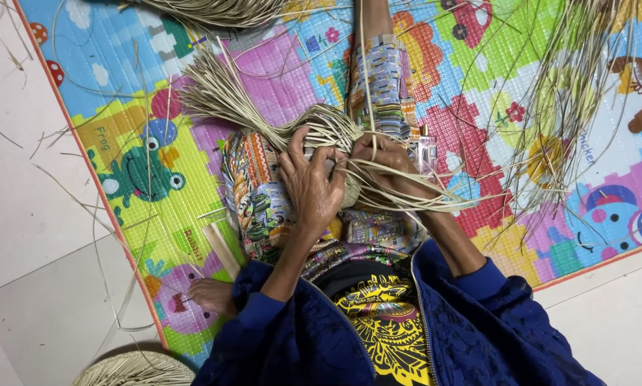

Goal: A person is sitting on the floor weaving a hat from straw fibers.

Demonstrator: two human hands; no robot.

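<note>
Straw-coloured strips: bundle of dried reed strips [328, 132] at centre of frame, on the person's lap, mid-weave; loose ends fan toward upper left and trail right.
Left hand: left hand [310, 182] centre frame, on top of the woven part, fingers [321, 159] curled and pressed onto the strips, clamping them down.
Right hand: right hand [385, 161] just right of centre, touching the same bundle, fingers bent around several strips, pinching them; tips partly hidden by strands.
Handling: looks very light, thin, flexible but springy; likely to kink or split if bent sharply; loose ends prone to tangle. Best held close to the woven knot, flat between thumb and fingers, not at the free ends.
Lap: patterned fabric [264, 200] under the work, multicoloured.
Mat: bright cartoon play mat [142, 179] covers the floor, left to right across frame.
Spare strips: loose reed pile [571, 93] upper right, well apart from hands; another bunch [214, 11] at top edge.
Foot: bare foot [210, 297] lower left on mat, beside a flat wooden stick [222, 250].
Lower left corner: edge of round woven piece [135, 370], partly cut off.
Clothing: blue jacket sleeves [278, 336], bottom of frame.
</note>
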